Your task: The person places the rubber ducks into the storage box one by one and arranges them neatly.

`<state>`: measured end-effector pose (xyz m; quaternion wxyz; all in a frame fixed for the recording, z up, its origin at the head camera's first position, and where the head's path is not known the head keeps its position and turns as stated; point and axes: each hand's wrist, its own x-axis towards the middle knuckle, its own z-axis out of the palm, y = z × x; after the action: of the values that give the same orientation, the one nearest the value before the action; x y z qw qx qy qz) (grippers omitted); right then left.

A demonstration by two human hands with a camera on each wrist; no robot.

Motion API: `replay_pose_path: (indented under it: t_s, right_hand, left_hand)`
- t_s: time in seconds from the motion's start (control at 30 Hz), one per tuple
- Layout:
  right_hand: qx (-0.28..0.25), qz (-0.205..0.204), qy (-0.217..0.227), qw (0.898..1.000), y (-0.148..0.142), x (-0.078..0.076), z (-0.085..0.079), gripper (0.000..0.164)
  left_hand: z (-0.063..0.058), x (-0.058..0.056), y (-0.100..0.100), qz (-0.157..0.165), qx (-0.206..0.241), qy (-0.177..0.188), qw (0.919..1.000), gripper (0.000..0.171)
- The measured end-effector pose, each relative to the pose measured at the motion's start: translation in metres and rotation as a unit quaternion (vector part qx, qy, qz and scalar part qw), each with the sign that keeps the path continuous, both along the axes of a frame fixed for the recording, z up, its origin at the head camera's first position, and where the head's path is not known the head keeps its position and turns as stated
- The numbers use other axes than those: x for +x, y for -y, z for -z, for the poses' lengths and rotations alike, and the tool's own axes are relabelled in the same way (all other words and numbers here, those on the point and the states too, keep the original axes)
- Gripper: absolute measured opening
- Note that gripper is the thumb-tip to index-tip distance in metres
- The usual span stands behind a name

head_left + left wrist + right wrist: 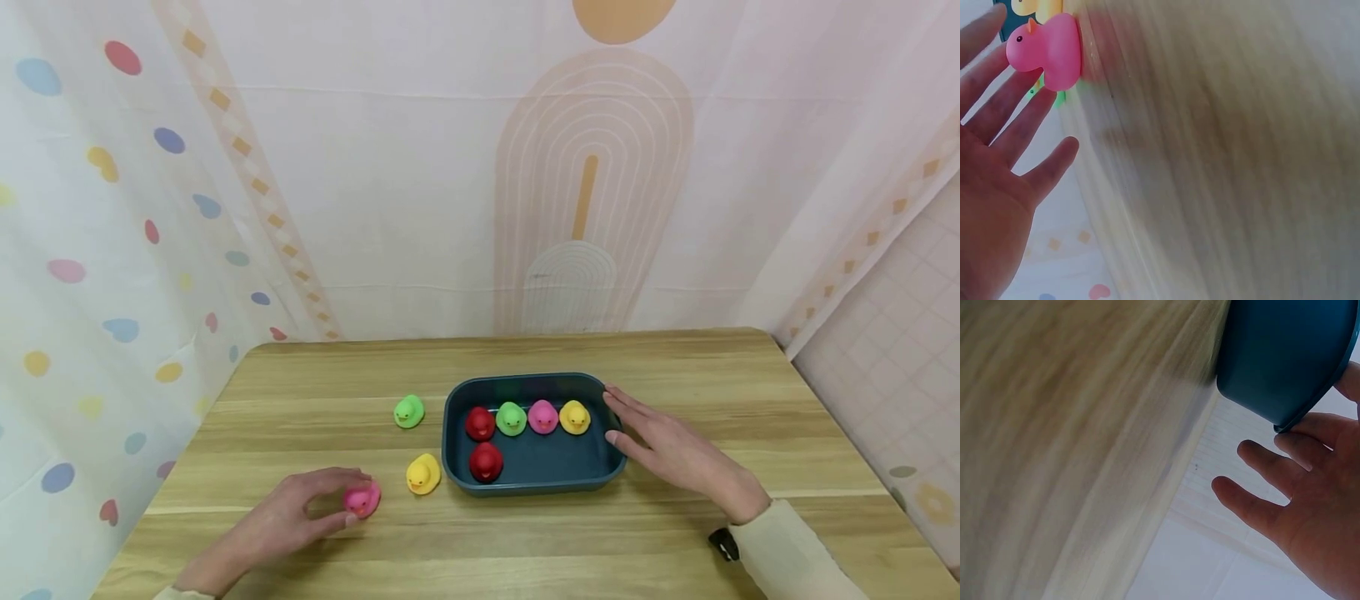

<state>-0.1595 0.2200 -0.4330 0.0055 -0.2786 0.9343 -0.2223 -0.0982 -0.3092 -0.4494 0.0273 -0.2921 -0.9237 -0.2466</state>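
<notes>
Pink rubber duck (362,500): on the pale wood-grain table (487,554), upright, outside the box, with the left hand (292,512) at its 9 o'clock. Left fingers narrow about it, thumb on the near side, fingertips on the far side; can't tell if they actually pinch.

Yellow rubber duck (423,474) near it at 2 o'clock, light-green rubber duck (408,412) at 1 o'clock, farther off.

Dark teal rounded-rectangle box (525,489) beyond the yellow one, also toward 2 o'clock. Inside: a far row from 9 toward 3 o'clock of dark red duck (481,424), green duck (512,419), pink duck (543,417), yellow duck (575,417); second red duck (486,462) at 8 o'clock.

Right hand (671,442) at the box's 3 o'clock, fingers wide and fairly straight, touching the rim, gripping little.

Risks, my judgement: smooth rounded duck could squirt out or tip if thumb and fingertips press unevenly. Left hand swinging toward 2 o'clock could knock the yellow duck. Right hand pushing at the rim could slide the box and jumble the row.

Outer: small black object (724,544) by the cream sleeve (795,550); patterned curtain (405,208) at 12 o'clock.
</notes>
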Motion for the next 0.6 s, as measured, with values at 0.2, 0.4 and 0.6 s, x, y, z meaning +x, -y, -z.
replay_pose_path:
  t_s: [0.2, 0.4, 0.6]
  right_hand:
    - [0.000, 0.000, 0.004, 1.000, 0.0003, -0.0003, -0.0003, 0.064]
    - [0.001, 0.001, 0.006, 1.000, 0.0000, -0.0002, -0.0002, 0.065]
    - [-0.002, 0.003, 0.011, 1.000, -0.0005, -0.0002, -0.0001, 0.065]
  left_hand:
    - [0.0030, -0.0028, 0.0037, 0.027, 0.024, -0.041, 0.9985, 0.029]
    - [0.0057, -0.0044, 0.0036, 0.042, 0.036, -0.078, 0.9954, 0.032]
    - [0.0007, 0.0002, -0.0031, 0.026, 0.015, -0.099, 0.9946, 0.035]
